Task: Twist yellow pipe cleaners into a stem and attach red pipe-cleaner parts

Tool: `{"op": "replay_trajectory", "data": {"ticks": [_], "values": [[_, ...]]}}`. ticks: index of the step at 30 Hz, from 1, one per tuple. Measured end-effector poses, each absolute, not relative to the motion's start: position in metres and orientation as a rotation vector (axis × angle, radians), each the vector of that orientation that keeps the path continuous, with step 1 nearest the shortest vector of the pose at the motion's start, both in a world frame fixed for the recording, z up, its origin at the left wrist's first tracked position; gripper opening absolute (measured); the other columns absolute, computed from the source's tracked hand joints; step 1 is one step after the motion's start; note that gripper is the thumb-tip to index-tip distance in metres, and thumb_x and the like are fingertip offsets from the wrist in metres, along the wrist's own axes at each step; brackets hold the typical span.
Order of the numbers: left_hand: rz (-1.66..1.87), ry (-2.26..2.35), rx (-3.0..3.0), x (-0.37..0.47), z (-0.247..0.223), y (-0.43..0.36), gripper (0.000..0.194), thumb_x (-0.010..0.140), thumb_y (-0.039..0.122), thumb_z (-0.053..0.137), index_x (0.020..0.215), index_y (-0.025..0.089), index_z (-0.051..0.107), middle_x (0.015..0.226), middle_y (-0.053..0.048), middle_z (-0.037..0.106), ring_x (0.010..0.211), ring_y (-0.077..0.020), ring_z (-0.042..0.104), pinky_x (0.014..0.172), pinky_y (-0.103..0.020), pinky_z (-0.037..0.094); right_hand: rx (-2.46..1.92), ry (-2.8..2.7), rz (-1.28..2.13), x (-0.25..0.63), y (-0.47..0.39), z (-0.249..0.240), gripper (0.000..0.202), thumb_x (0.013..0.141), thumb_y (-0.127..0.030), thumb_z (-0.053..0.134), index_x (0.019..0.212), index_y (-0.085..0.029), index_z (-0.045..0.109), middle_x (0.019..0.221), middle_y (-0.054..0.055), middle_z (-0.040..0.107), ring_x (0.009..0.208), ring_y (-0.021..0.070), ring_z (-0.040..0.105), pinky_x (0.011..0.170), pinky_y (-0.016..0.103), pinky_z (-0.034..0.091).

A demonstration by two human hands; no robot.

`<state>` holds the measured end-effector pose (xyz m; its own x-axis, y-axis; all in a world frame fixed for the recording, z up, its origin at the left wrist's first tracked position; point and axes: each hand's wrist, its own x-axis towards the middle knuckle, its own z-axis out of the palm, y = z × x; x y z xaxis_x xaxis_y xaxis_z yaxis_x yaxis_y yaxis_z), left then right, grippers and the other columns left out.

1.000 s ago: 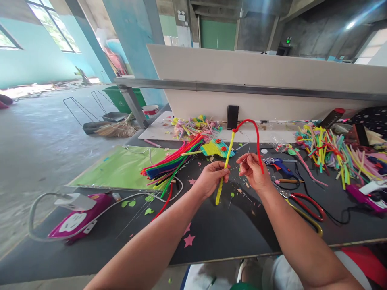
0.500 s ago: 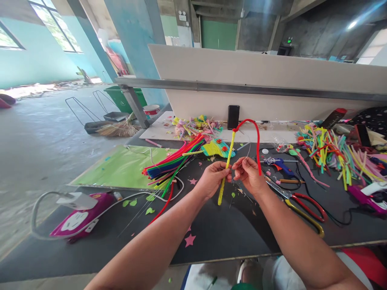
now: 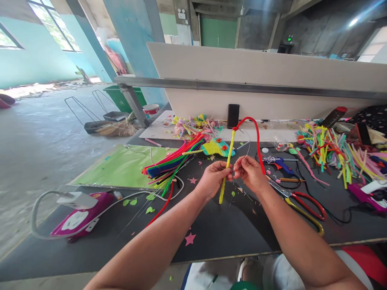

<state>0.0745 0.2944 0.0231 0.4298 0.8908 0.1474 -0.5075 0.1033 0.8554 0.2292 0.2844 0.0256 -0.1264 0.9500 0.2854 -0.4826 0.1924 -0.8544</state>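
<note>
While both hands hover above the dark surface (image 3: pixel 229 229), the left hand (image 3: pixel 211 179) pinches the yellow pipe cleaner (image 3: pixel 227 161) at mid-length, and the right hand (image 3: pixel 250 174), fingers closed, grips the red pipe cleaner (image 3: pixel 256 133) arching from its top.

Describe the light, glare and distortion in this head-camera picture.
Head view: daylight floods in from the windows at upper left, washing out the floor there; a ceiling lamp at upper right flares with streaks. The wide lens bows the metal rail and stretches the forearms at the bottom edge. Left hand, right hand and yellow pipe cleaner are sharp, with soft shadows.
</note>
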Motion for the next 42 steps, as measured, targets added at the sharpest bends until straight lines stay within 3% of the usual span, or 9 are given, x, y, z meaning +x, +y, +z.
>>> {"op": "replay_trajectory", "data": {"ticks": [9, 20, 35, 42], "values": [[1.076, 0.535, 1.017, 0.073, 0.021, 0.298, 0.024, 0.069, 0.025, 0.075, 0.085, 0.012, 0.065, 0.064, 0.0, 0.061, 0.054, -0.0085, 0.057, 0.057, -0.022, 0.047, -0.576, -0.989, 1.277, 0.238, 0.286, 0.031, 0.022, 0.083, -0.037, 0.063, 0.095, -0.019, 0.063, 0.079, 0.004, 0.071, 0.051, 0.0091, 0.059, 0.049, 0.021, 0.054], [1.094, 0.571, 1.088, 0.074, 0.017, 0.3, 0.022, 0.072, 0.026, 0.072, 0.088, 0.013, 0.063, 0.062, 0.0, 0.062, 0.055, -0.0091, 0.057, 0.059, -0.023, 0.047, -0.608, -0.951, 1.261, 0.246, 0.292, 0.03, 0.022, 0.083, -0.039, 0.063, 0.08, -0.017, 0.062, 0.073, 0.003, 0.071, 0.043, 0.0075, 0.054, 0.04, 0.019, 0.05], [1.161, 0.588, 1.039, 0.077, 0.022, 0.294, 0.023, 0.068, 0.025, 0.075, 0.084, 0.013, 0.063, 0.069, 0.0, 0.062, 0.055, -0.0086, 0.057, 0.058, -0.024, 0.049, -0.531, -0.776, 1.625, 0.247, 0.288, 0.032, 0.028, 0.081, -0.044, 0.064, 0.076, -0.017, 0.058, 0.075, 0.001, 0.066, 0.058, 0.0097, 0.063, 0.058, 0.024, 0.06], [1.168, 0.586, 1.056, 0.078, 0.021, 0.294, 0.021, 0.069, 0.024, 0.074, 0.084, 0.014, 0.064, 0.065, 0.0, 0.061, 0.055, -0.0088, 0.056, 0.058, -0.024, 0.049, -0.508, -0.762, 1.647, 0.247, 0.29, 0.029, 0.031, 0.079, -0.046, 0.066, 0.072, -0.017, 0.057, 0.072, -0.001, 0.061, 0.057, 0.0085, 0.059, 0.059, 0.024, 0.06]]}}
